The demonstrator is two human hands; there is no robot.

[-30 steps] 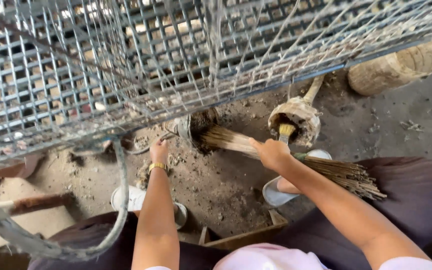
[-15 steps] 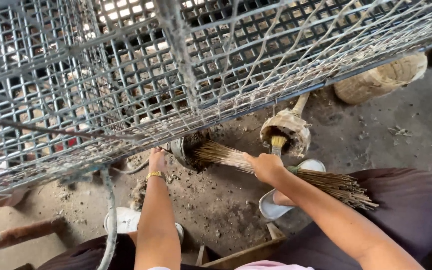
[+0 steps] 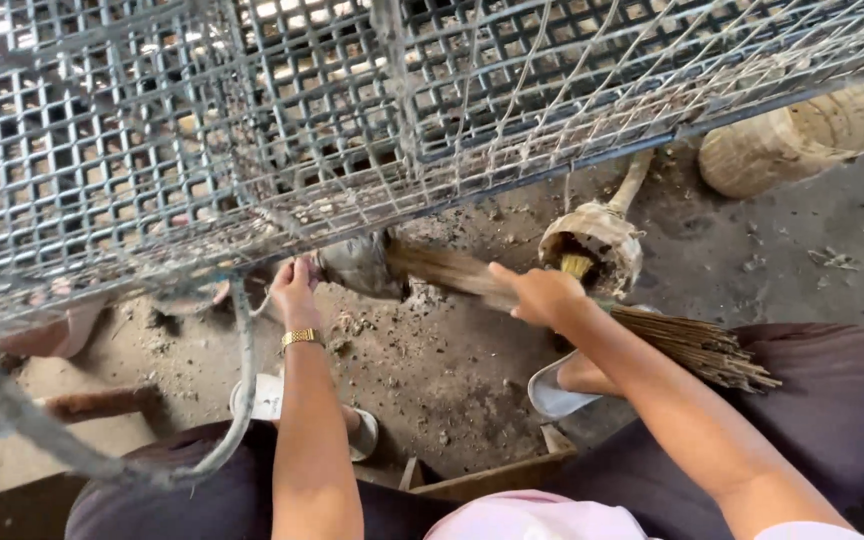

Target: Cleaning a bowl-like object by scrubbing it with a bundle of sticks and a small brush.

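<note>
A bundle of thin brown twigs, a hand broom (image 3: 562, 310), lies slantwise low over the dirt floor (image 3: 432, 380), its blurred end reaching under the raised wire cage (image 3: 352, 130) and its loose twig ends fanning out over the person's dark-clad right knee. The right hand (image 3: 542, 295) is wrapped around the middle of the broom, fingers closed tight on the bundle. At the blurred end sits a grey metal scoop (image 3: 360, 265), tilted on the ground just under the cage edge. The left hand (image 3: 294, 285), with a gold watch (image 3: 300, 338) on its wrist, reaches to the scoop's near side; its fingers curl at the rim, though whether they clasp it I cannot tell. Just behind the right hand stands a second broom (image 3: 597, 240) with a woven head and a pale handle. A woven basket (image 3: 802, 135) lies well apart at the upper right. Two pale sandals (image 3: 552, 390) show on the floor between the knees.
</note>
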